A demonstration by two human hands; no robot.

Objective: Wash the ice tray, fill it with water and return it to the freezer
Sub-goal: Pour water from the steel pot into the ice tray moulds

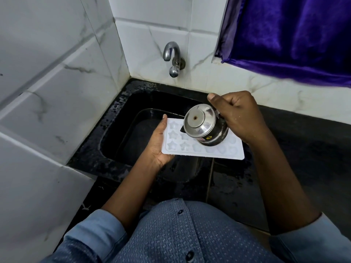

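Resting on left hand (pixel 158 144), ice tray (pixel 201 149), right hand (pixel 237 115) tilting kettle (pixel 204 128) above

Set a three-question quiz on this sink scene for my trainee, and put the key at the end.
1. Multiple choice: what grips the steel kettle tilted over the ice tray?
A) the left hand
B) the right hand
C) neither hand
2. True or false: water is streaming from the wall tap.
3. Fill in the blank: the ice tray is held above the black ____.

Key
1. B. The left hand holds the ice tray by its end.
2. False. No stream shows below the spout.
3. sink
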